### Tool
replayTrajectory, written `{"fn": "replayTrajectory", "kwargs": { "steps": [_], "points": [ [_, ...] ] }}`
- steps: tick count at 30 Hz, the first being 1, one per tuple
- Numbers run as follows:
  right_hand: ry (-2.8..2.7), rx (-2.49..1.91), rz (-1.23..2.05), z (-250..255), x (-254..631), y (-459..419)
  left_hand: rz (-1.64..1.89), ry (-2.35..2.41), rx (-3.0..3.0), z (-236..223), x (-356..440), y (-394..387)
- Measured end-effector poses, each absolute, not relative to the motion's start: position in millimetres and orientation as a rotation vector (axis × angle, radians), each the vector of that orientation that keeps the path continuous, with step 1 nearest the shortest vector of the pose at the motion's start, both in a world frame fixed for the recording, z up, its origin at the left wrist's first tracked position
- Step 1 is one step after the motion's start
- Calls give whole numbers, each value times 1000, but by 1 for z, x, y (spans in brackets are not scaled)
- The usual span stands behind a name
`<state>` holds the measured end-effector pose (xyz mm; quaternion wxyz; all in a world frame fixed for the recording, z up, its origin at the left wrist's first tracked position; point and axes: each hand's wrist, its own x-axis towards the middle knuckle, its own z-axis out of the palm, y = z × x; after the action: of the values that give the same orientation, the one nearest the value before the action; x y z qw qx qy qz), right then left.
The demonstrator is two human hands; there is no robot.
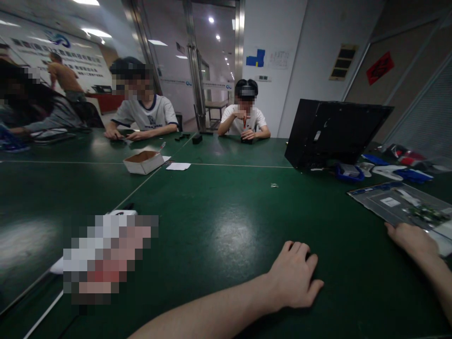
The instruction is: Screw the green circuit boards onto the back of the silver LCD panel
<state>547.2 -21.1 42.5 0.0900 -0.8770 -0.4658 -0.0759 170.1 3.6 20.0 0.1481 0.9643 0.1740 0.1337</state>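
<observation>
My left hand (292, 278) lies palm down on the green tabletop, holding nothing, its fingers bent a little and the thumb spread out to the right. At the right edge of the view, my right hand (415, 239) is at the near edge of a flat grey panel (374, 200). Most of its fingers are hidden, so I cannot tell whether it grips the panel. On the panel sit a green circuit board (428, 214) and a white label (390, 202). Beside my right wrist is a pale flat piece (443, 239), partly cut off by the frame.
A large black monitor-like casing (335, 134) stands behind the panel, near a blue tray (349, 172) and loose parts. A white box (143, 162), a paper (178, 166) and a small clear packet (274, 185) lie farther off. At left is a blurred-out item (109, 254). Several people sit opposite.
</observation>
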Motion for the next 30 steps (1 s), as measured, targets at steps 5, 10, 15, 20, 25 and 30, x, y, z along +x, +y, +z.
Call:
{"fn": "replayTrajectory", "kwargs": {
  "steps": [5, 10, 15, 20, 25, 30],
  "points": [
    [-1481, -2688, -8, 31, 499, -28, 376, 510, 2735, 21, 172, 6],
    [-1753, -2565, 70, 23, 416, -39, 530, 671, 2662, 25, 162, 14],
    [-2169, -2287, 45, 32, 320, -53, 640, 820, 2550, 27, 139, 31],
    [-2384, -1980, 288, 43, 250, -54, 708, 898, 2399, 29, 112, 51],
    [-2524, -1672, 432, 48, 198, -40, 655, 951, 2312, 33, 92, 70],
    [-2658, -1465, 522, 48, 155, -27, 582, 977, 2396, 28, 73, 76]
  ]
}}
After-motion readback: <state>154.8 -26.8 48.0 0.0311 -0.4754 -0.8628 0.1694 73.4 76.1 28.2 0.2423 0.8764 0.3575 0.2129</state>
